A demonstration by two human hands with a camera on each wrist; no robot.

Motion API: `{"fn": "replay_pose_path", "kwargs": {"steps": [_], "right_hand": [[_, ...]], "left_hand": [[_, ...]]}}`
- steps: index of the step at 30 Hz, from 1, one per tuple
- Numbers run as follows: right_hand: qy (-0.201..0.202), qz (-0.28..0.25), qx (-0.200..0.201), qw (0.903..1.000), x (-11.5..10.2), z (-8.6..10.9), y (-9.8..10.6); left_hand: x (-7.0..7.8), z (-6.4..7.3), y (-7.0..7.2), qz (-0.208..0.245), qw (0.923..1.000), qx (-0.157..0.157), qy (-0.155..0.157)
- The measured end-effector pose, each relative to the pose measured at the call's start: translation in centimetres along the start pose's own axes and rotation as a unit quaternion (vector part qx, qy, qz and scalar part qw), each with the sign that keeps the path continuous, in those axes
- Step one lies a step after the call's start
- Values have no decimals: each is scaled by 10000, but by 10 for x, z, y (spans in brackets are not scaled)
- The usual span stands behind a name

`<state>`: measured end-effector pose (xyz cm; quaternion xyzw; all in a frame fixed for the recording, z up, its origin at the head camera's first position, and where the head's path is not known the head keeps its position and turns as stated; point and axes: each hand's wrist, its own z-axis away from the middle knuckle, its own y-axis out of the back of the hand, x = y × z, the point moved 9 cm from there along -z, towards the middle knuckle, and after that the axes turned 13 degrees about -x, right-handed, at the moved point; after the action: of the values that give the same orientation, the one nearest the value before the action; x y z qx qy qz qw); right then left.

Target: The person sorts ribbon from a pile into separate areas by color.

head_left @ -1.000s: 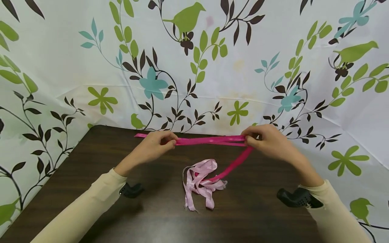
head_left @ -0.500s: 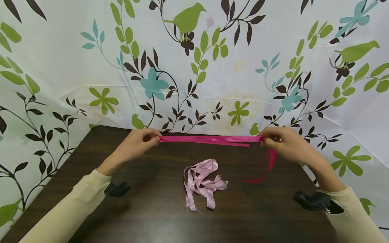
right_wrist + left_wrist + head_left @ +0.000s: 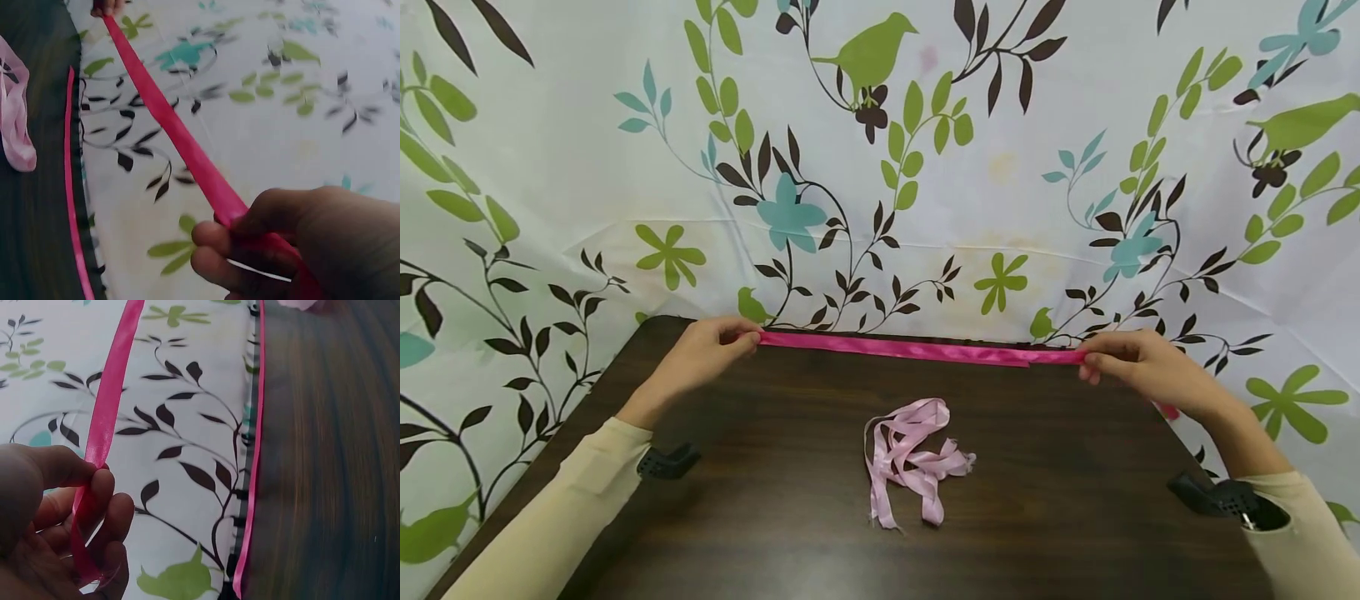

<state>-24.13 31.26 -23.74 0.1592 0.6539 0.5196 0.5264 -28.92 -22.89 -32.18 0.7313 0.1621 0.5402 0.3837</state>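
A hot pink ribbon (image 3: 895, 347) is stretched nearly straight between the two hands, over the table's back edge. My left hand (image 3: 703, 354) pinches its left part; in the left wrist view a short tail of the ribbon (image 3: 109, 406) hangs past the fingers. At the other side my right hand (image 3: 1157, 367) pinches the ribbon between thumb and fingers, and more of it runs back under the palm in the right wrist view. Both wrist views also show a thin pink strand (image 3: 72, 181) along the table edge. A pale pink ribbon (image 3: 917, 462) lies loosely heaped on the table.
The dark wooden table (image 3: 775, 500) ends at a white cloth (image 3: 985, 125) printed with birds, leaves and flowers. Black wrist devices (image 3: 666, 461) sit under both sleeves.
Both hands have moved apart, drawing out a longer span of hot pink ribbon. Its loose length at the right has left the pale pink heap and is now mostly hidden behind the right hand.
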Motion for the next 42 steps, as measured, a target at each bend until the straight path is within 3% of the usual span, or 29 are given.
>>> {"fn": "replay_pose_path", "kwargs": {"steps": [8, 14, 19, 25, 32, 37, 42], "right_hand": [[-458, -1037, -24, 9935, 59, 1, -5], [-328, -1578, 58, 9869, 93, -7, -15], [-20, -2436, 176, 9697, 117, -14, -22], [-6, -3444, 411, 9379, 154, -26, -31], [-147, -3917, 713, 9172, 183, -39, -45], [-674, -3819, 1044, 9158, 206, -46, -53], [-1204, -3019, 1301, 9367, 228, -55, -61]], "left_hand": [[-26, -3, 6, 116, 9998, 97, 159], [-48, -6, 6, 242, 9988, 124, 407], [-62, -9, 6, 225, 9982, 114, 542], [-79, -13, 5, 127, 9969, 113, 768], [-95, -23, -1, 139, 9949, 108, 990], [-107, -31, -3, 172, 9941, 152, 1061], [-122, -36, -8, 289, 9924, 91, 1196]]}}
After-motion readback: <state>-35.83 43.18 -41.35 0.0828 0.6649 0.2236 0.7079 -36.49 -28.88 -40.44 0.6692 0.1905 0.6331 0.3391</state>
